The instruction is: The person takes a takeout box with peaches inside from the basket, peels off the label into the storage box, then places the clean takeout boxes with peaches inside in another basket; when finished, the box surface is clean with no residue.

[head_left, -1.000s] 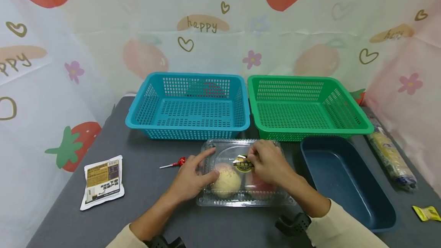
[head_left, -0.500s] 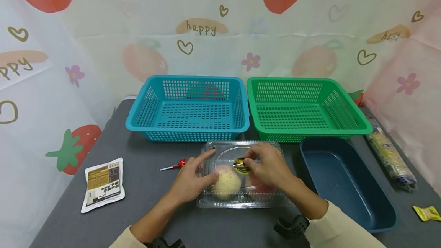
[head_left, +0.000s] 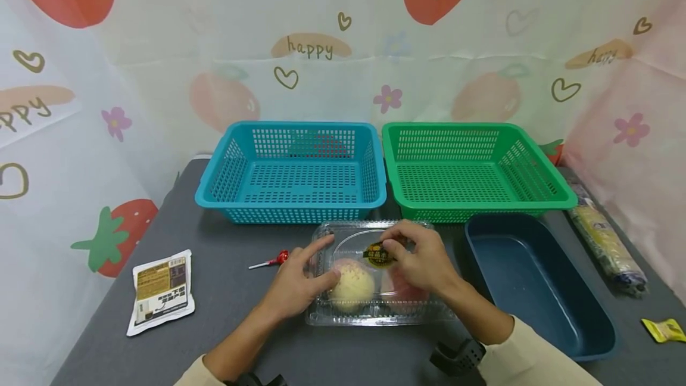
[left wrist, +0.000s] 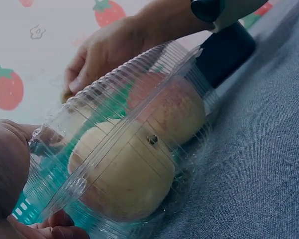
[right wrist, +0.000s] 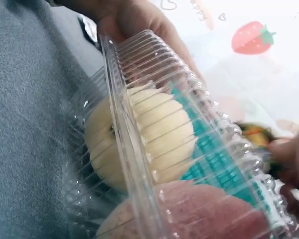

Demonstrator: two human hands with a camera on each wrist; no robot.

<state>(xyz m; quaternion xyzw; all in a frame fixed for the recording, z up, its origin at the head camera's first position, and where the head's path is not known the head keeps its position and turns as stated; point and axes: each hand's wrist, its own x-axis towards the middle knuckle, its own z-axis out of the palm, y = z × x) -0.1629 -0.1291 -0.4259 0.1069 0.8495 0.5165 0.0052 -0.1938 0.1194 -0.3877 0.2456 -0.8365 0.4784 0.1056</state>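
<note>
A clear plastic clamshell (head_left: 370, 318) of peaches (head_left: 352, 288) sits on the grey tabletop (head_left: 343, 356) — the left hand (head_left: 292, 283) rests spread thumb and forefinger on it, the right hand (head_left: 424, 260) pinches its black-and-gold sticker (head_left: 378, 255) between the fingers.

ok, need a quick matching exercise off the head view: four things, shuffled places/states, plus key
Things
1. clear box
2. lollipop
3. right hand
4. blue basket

Places and states
A. red-headed, lying near the left hand
B. at the back, next to the green basket
C. has two fruits inside
D. pinching the round label

Pairs: 1-C, 2-A, 3-D, 4-B
</note>
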